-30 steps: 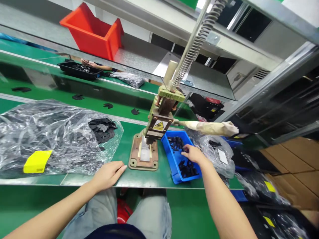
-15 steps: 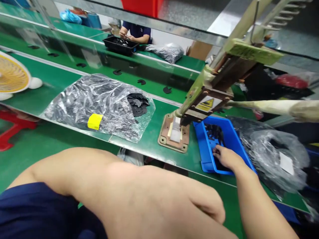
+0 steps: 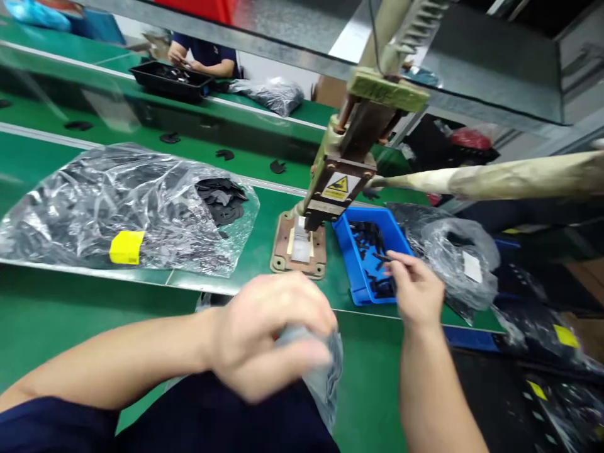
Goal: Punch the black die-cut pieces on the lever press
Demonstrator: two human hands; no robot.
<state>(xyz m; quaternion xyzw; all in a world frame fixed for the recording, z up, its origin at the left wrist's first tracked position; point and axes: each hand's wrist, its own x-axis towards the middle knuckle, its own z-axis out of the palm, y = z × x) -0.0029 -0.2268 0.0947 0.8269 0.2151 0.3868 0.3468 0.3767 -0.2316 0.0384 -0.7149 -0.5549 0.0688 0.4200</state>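
Note:
My right hand (image 3: 419, 289) pinches a small thin black part (image 3: 383, 257) over the blue bin (image 3: 352, 270). More small black parts (image 3: 365, 236) lie loose inside that bin. My left hand (image 3: 278, 333) hangs in front of the table edge, blurred, fingers curved and thumb apart, with nothing visible between them. Beyond it, left of the bin, stands a hand press (image 3: 342, 157) with a warning label and a long lever (image 3: 453, 181). Under its ram, a metal block (image 3: 301, 242) sits on the base plate (image 3: 279, 251).
A clear plastic bag (image 3: 117, 201) of flat black pieces covers the table's left side. Several black pieces (image 3: 225, 154) lie along the green belt behind. Another bag (image 3: 453, 258) lies right of the bin. Across the belt, a person (image 3: 202, 56) works beside a black tray (image 3: 165, 88).
My right hand has risen from inside the blue bin with a small black part in its fingers. My left arm has drawn back from across the front, bringing the hand into view. The view has shifted.

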